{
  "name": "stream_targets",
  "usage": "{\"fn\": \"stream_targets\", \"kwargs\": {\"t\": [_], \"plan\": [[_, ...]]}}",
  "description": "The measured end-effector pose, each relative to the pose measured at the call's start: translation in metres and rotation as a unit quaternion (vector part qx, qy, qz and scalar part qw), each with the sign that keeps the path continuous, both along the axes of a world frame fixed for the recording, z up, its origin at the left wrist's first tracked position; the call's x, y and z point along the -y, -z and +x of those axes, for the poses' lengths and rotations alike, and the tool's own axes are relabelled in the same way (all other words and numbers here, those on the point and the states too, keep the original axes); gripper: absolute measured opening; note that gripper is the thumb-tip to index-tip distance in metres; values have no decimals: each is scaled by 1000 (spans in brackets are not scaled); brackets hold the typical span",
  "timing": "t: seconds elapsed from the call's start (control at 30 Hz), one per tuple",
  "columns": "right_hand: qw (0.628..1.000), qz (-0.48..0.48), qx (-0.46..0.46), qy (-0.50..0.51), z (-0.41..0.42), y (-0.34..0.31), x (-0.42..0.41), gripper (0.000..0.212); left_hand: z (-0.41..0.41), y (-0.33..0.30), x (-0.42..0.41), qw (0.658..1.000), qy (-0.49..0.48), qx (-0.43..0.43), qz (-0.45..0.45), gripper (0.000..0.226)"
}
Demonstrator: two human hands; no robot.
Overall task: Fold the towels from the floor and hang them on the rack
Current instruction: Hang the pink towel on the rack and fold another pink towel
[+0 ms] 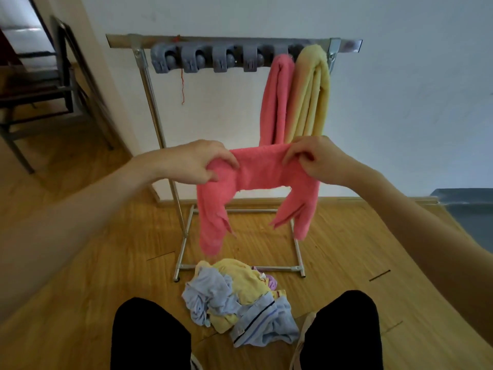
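Pinching pink towel (262, 169), left hand (197, 161), right hand (317, 158)

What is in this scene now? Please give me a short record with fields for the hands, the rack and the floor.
left hand: grips one end of the held pink towel
right hand: grips its other end
towel ends: both hang down
rack: hung pink towel and yellow towel, side by side
floor: towel pile, unfolded

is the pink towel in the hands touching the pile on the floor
Apart. In the head view the held pink towel ends with its lowest hanging tip above the pile of towels, and bare wood floor shows between them.
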State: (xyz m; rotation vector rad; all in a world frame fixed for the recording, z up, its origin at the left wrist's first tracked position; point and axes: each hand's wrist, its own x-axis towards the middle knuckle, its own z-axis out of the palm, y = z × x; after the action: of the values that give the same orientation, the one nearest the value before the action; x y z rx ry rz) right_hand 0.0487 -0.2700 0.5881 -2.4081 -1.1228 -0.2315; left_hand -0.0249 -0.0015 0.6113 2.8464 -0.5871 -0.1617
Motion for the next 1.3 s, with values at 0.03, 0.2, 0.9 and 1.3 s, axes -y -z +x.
{"fn": "stream_targets", "kwargs": {"t": [0.03, 0.2, 0.9, 1.3], "plan": [[1000, 2, 18, 10, 9, -11, -1, 44, 7, -8, 0, 999, -1, 27, 17, 39], [993, 32, 95, 63, 51, -68, -2, 45, 55, -44, -2, 968, 3, 243, 65, 25], [930, 176, 234, 223, 157, -62, -51, 34, 224, -88, 58, 922, -123, 367, 23, 44], [914, 56, 290, 277, 172, -1, -72, 46, 263, -58, 70, 934, -73, 351, -2, 55]]}}
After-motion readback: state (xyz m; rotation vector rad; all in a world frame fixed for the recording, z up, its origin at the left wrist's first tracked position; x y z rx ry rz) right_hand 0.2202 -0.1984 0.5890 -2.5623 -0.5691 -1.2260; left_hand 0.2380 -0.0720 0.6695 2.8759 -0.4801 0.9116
